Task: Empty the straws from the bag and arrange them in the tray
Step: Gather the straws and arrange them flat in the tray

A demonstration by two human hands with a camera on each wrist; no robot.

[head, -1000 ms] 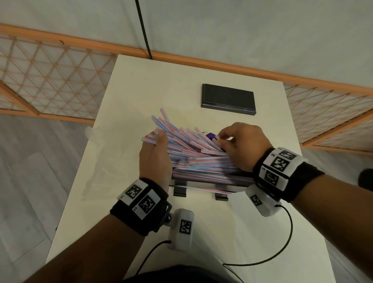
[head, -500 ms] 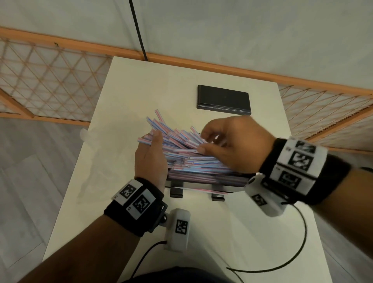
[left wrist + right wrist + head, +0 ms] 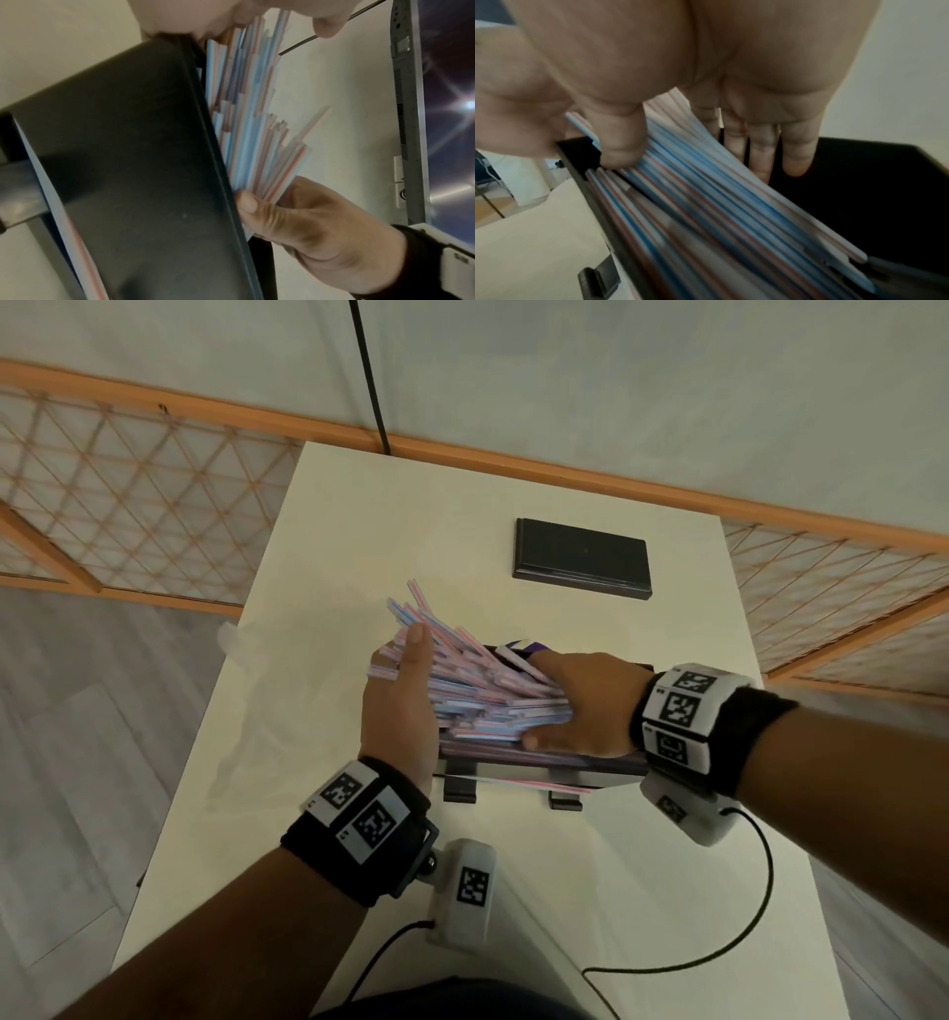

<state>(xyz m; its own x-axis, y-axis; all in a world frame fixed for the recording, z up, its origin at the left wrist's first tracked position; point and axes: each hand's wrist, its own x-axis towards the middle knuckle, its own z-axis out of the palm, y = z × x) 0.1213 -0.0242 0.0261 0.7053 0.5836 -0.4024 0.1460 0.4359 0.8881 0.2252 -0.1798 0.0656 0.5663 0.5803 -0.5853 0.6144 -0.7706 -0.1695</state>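
Note:
A heap of pink-and-blue striped straws [image 3: 477,685] lies across a black tray [image 3: 606,762] in the middle of the table, fanned out and sticking past its left end. My left hand [image 3: 405,670] stands on edge with straight fingers against the left straw ends. My right hand [image 3: 560,701] lies flat against the right ends, fingers straight, thumb [image 3: 621,148] pressing on the straws [image 3: 706,192] at the tray's near wall [image 3: 577,154]. A purple scrap [image 3: 524,647] pokes up behind the heap. One straw [image 3: 534,783] lies under the tray's front edge.
A flat black rectangular piece [image 3: 583,557] sits on the far part of the cream table [image 3: 359,531]. A pale translucent thing [image 3: 228,636] hangs at the table's left edge. Wrist-camera cables [image 3: 744,932] trail over the near right. An orange lattice fence stands behind.
My right hand has dropped from picking at the top of the heap and now lies flat against the right straw ends. The left hand stays at the left ends.

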